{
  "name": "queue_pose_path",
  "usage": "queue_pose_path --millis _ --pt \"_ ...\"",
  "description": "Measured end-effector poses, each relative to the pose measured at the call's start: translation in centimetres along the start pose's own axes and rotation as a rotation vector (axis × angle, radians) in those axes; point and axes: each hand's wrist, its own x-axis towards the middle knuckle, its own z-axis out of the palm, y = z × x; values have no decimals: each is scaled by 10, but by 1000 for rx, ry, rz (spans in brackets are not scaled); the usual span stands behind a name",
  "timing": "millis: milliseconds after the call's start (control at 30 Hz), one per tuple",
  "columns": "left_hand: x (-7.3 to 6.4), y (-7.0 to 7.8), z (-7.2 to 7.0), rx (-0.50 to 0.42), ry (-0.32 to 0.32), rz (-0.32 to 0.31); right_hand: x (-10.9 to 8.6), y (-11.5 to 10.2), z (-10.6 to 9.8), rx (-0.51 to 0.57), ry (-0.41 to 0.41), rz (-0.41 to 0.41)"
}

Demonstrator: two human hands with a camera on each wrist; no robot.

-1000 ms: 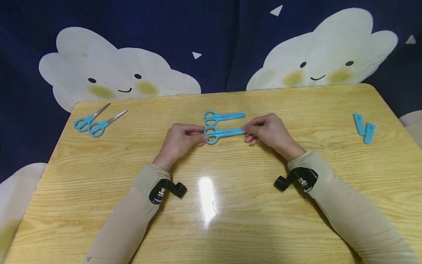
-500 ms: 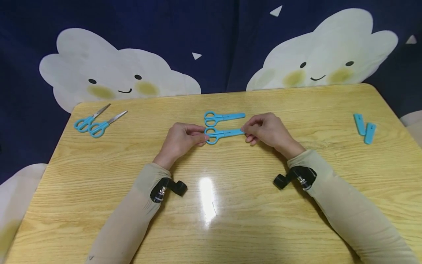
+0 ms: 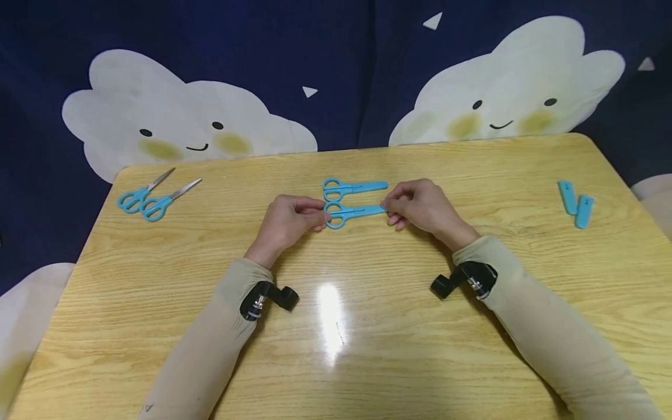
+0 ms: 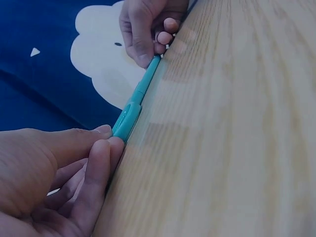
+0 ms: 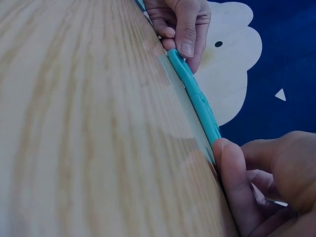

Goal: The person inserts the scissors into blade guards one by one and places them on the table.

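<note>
A pair of blue-handled scissors point(image 3: 343, 215) with a blue cover over its blades lies crosswise between both hands. My left hand point(image 3: 287, 224) pinches the handle loops between thumb and fingers. At the other end, my right hand point(image 3: 422, 207) pinches the tip of the blade cover point(image 3: 370, 210). Both wrist views show the scissors low along the tabletop, held at each end; the handle point(image 4: 129, 118) is in the left fingers and the cover point(image 5: 205, 116) runs into the right ones. Just behind lies a second pair of covered scissors point(image 3: 349, 188), parallel to the first.
Two pairs of scissors with bare blades, one point(image 3: 142, 195) beside the other point(image 3: 163, 203), lie at the back left of the wooden table point(image 3: 336, 262). Two loose blue blade covers, one point(image 3: 567, 197) next to the other point(image 3: 584, 212), are at the right. A dark cloud-print curtain hangs behind.
Both hands keep their hold on the ends of the covered scissors. The head view has shifted slightly; the objects on the table have not moved.
</note>
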Motion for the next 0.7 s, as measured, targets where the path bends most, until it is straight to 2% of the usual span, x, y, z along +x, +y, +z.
queue_pose_path --millis 367,700 --pt "0 -1 0 -23 3 -10 1 -2 1 7 8 27" --pt "-5 -1 -1 -42 7 1 -4 5 0 64 38 -44"
